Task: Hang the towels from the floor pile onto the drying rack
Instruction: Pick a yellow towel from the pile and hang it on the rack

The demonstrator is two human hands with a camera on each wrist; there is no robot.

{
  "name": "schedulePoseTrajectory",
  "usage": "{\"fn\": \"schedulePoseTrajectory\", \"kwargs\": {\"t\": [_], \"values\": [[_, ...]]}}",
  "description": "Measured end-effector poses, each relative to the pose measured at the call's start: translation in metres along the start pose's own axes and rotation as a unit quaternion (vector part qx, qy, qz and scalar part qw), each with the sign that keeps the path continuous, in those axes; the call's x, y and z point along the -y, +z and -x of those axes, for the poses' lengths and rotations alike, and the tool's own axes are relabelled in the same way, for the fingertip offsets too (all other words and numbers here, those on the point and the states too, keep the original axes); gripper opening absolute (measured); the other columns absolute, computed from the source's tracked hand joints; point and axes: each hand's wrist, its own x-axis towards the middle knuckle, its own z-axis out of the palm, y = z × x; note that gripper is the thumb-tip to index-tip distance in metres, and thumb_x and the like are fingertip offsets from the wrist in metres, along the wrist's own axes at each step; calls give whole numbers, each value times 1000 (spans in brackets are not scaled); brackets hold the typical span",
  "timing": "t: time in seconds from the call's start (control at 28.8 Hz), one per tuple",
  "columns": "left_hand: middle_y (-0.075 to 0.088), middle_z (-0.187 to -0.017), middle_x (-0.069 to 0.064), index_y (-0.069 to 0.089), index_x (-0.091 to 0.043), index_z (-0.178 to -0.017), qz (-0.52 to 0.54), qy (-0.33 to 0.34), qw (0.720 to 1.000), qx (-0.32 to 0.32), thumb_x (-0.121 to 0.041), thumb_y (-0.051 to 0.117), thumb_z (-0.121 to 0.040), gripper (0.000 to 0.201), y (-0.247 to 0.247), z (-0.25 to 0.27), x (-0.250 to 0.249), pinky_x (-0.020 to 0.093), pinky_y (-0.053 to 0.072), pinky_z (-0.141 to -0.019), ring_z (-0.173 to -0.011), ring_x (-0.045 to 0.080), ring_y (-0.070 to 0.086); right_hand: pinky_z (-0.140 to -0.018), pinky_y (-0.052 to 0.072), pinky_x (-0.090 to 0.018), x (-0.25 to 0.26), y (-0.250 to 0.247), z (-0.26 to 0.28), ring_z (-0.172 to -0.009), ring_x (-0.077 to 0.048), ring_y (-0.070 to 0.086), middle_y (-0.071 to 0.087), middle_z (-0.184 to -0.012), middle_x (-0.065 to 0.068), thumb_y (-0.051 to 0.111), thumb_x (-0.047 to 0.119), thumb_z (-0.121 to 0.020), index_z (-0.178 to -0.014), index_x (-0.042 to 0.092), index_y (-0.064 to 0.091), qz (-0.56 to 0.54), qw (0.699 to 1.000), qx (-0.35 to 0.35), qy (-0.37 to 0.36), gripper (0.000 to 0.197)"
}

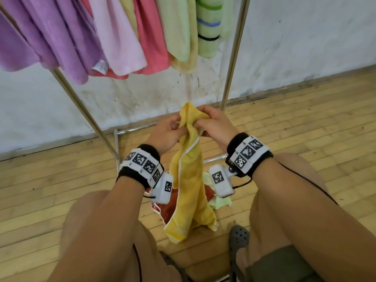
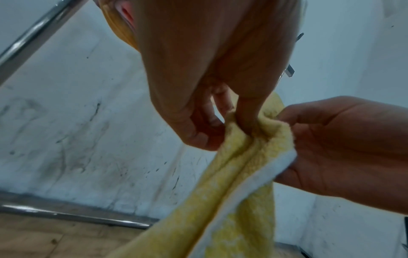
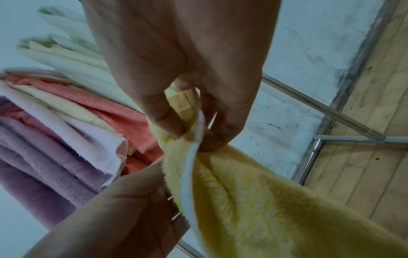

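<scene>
Head view shows the yellow towel (image 1: pixel 189 180) gathered at its top end between both hands, its long axis running nearly straight down from the fingers to the floor pile (image 1: pixel 205 197) between the person's knees; the lower end is just above the floor or touching it, I cannot tell which; the left hand (image 1: pixel 168 132) pinches the bunched cloth with thumb and fingers clamped on it, and the right hand (image 1: pixel 215 123) pinches the white-edged hem just beside it, so the two grips are almost touching; both hands are equally near the cloth, and I judge they must slide apart along the hem to open it; the drying rack (image 1: pixel 234 58) stands far from the person, with hung towels (image 1: pixel 114 33) filling the rail above and left of the hands; free rail seems to lie at the right, past the striped green towel (image 1: pixel 209 27), but the rail itself is out of view; the rack's right upright post stands close to that place and could catch the cloth; a red towel (image 1: pixel 168 210) and a pale green towel (image 1: pixel 219 202) remain in the pile
</scene>
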Motion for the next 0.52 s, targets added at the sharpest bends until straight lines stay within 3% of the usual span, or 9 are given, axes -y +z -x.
{"fn": "schedulePoseTrajectory", "kwargs": {"t": [0.1, 0.17, 0.28, 0.38, 0.45, 0.52], "values": [[74, -96, 6, 73, -22, -95, -18, 20, 998, -53, -4, 64, -89, 21, -1, -4, 4, 42, 56, -82, -93, 28, 70, -90, 57, -48, -5, -1, -4, -99, -26, 69, 69, -105, -9, 72, 12, -81, -112, 11, 65, 20, 1000, -3, 10, 32], [74, -94, 3, 74, -25, -93, -15, 26, 998, -61, -2, 64, -88, 26, -2, -6, 5, 39, 56, -80, -92, 26, 69, -94, 56, -44, -10, -2, -6, -103, -19, 67, 69, -110, -1, 79, 28, -75, -115, 19, 65, 63, 998, 9, 8, 43], [73, -85, 4, 75, -19, -95, -20, 27, 998, -58, -3, 69, -85, 19, -1, -6, 5, 35, 57, -71, -80, 23, 68, -98, 52, -43, -14, -2, -6, -105, -15, 66, 71, -110, 4, 80, 35, -72, -117, 24, 66, 109, 994, 27, -1, 48], [66, -77, 4, 70, 1, -95, -26, 24, 996, -77, -4, 74, -82, 14, 2, -8, 4, 22, 49, -58, -66, 13, 62, -97, 52, -47, -13, -6, -6, -102, -19, 69, 74, -104, -1, 80, 25, -78, -110, 18, 70, 117, 993, 19, -19, 34], [68, -85, 9, 65, 8, -99, -22, 3, 998, -66, -9, 74, -84, 25, 2, -9, 6, 23, 51, -63, -70, 16, 64, -95, 53, -49, -10, -12, -7, -98, -25, 70, 74, -100, -8, 77, 18, -81, -104, 12, 72, 110, 993, -23, -30, 24], [74, -98, 6, 70, -5, -104, -55, -26, 998, -13, -21, 76, -84, 26, 1, -10, 11, 33, 55, -85, -89, 22, 69, -95, 52, -49, -6, -20, -8, -97, -28, 68, 73, -98, -12, 74, 16, -82, -99, 8, 71, 94, 992, -75, -29, 19]]}}
